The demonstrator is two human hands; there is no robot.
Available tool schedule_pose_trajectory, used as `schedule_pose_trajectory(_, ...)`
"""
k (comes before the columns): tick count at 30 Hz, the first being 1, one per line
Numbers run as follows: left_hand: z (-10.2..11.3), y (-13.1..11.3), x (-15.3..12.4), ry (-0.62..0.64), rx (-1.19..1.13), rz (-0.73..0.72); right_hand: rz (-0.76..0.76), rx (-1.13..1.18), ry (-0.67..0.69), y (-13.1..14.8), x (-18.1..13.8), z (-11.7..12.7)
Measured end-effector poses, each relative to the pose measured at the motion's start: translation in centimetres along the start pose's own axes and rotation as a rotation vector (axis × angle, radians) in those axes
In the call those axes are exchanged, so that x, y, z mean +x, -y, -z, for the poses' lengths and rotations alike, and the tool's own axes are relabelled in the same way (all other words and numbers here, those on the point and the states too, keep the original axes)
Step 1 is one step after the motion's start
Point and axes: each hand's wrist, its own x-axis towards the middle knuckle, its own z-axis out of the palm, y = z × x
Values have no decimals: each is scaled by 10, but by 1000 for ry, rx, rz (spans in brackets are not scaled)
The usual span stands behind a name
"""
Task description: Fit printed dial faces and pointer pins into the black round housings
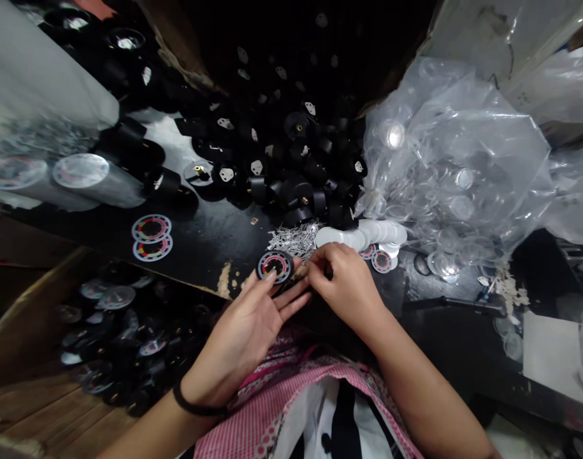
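My left hand (253, 322) lies palm up at the table's front edge, fingers stretched, holding a round black gauge part with a red and white dial (274, 265) at its fingertips. My right hand (345, 280) is beside it, fingers pinched together near the dial; what they grip is too small to make out. Just beyond both hands lies a small heap of thin metal pins (294, 239). White discs (362, 236) lie right of the pins.
A big pile of black housings (281, 166) fills the black table's middle. A clear plastic bag of transparent lenses (453, 172) sits at right. Two printed dials (151, 237) lie at left, stacked cylinders (81, 178) beyond. A box of finished pieces (119, 338) stands lower left.
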Motion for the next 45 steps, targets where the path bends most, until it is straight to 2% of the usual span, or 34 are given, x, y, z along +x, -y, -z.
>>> schedule_pose_trajectory(3,-11,1,4,59,-64,52,25,134,-65,-5,-12,7)
schedule_pose_trajectory(7,-20,6,5,52,-16,-13,44,212,-162,-11,-27,14)
schedule_pose_trajectory(13,-25,19,-2,51,148,-215,-46,151,-126,-8,-33,17)
schedule_pose_trajectory(17,-31,17,-1,27,202,-281,-37,344,-161,-8,-38,24)
schedule_pose_trajectory(20,-34,18,4,7,306,-253,-14,451,-173,-9,-44,27)
schedule_pose_trajectory(23,-34,25,8,85,410,-194,-20,393,-171,-10,-47,28)
schedule_pose_trajectory(31,-27,29,8,157,557,-276,-61,342,-156,-10,-49,28)
schedule_pose_trajectory(37,-32,21,-1,150,728,-362,-75,364,-154,-7,-52,31)
schedule_pose_trajectory(45,-32,19,-11,139,872,-538,9,347,-187,-2,-59,33)
